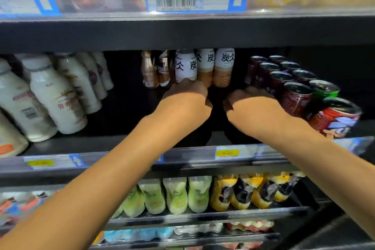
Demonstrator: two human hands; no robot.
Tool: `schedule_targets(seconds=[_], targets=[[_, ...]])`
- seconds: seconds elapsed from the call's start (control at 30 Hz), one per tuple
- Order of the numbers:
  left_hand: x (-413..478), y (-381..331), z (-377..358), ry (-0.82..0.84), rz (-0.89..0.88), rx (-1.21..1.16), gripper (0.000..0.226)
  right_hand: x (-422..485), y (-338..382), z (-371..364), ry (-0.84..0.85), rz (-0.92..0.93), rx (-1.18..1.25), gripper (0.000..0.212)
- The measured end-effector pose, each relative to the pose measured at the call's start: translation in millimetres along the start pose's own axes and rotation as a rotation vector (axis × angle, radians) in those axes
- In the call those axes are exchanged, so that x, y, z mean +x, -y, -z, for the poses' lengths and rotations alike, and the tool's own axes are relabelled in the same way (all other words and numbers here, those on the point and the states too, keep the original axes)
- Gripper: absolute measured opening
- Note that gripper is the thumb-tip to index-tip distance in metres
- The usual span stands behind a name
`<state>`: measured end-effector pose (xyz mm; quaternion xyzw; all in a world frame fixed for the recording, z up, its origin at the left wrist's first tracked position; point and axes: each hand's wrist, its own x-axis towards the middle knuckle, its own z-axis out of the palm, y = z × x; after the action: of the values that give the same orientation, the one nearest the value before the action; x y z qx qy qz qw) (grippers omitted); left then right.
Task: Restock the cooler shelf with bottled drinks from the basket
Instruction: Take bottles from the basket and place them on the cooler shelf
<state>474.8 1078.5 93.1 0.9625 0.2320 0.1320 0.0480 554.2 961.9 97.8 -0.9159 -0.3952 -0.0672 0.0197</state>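
Both my arms reach deep into the dark middle cooler shelf (pixel 129 144). My left hand (pixel 185 99) grips the base of a white-labelled coffee bottle (pixel 185 66) standing at the back. Two more bottles of the same kind (pixel 223 67) stand just to its right, with bronze-coloured bottles (pixel 149 70) to its left. My right hand (pixel 251 103) is curled with its knuckles up, on the shelf floor beside the cans (pixel 292 87). Its fingers are hidden, so I cannot tell whether it holds anything. The basket is not in view.
Cream milk bottles (pixel 54 91) fill the left of the shelf. Dark red, green and red cans stand in rows on the right. A price rail with a yellow tag (pixel 227 153) runs along the front edge. Green and yellow bottles (pixel 176 195) sit on the shelf below.
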Motion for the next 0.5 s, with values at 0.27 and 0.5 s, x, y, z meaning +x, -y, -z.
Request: schedule_targets(seconds=[0.27,0.5], targets=[[-48.0,-83.1,-2.0,-0.149,-0.335,0.008,0.025,-108.8,-60.4,22.8,-0.203,-0.114,-0.143,0.017],[-102.2,-170.2,-46.9,-0.334,-0.788,-0.006,0.029,-238.6,-123.6,-1.8,-0.156,-0.497,-0.387,0.023]])
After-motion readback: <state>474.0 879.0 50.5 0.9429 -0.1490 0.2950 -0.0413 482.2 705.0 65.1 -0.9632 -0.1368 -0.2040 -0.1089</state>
